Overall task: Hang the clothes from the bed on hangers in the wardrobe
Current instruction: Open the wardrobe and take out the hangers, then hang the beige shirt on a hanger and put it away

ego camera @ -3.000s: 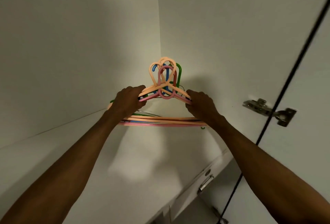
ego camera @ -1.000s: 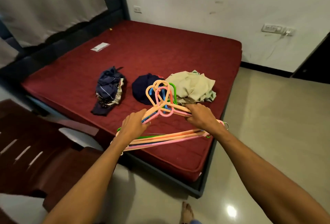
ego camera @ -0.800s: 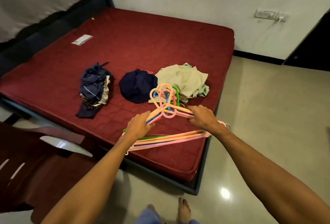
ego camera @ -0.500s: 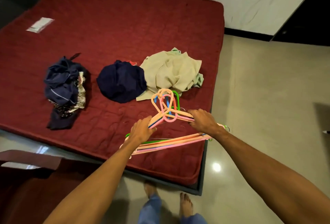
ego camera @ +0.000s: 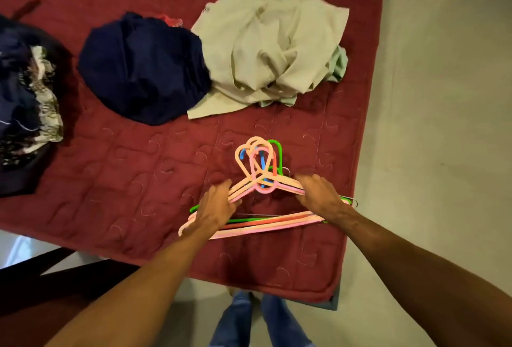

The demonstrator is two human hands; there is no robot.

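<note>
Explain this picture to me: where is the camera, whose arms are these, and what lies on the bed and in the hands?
No machine here: a person works with bare hands. The one camera sits on their head and looks down, so both arms enter from the bottom edge. The left hand and the right hand each grip one side of a bundle of coloured plastic hangers, low over the red bed. On the bed lie three heaps of clothes: a beige pile, a navy garment beside it, and a dark patterned pile at the left edge. The person's jeans show below, on the pale floor.
</note>
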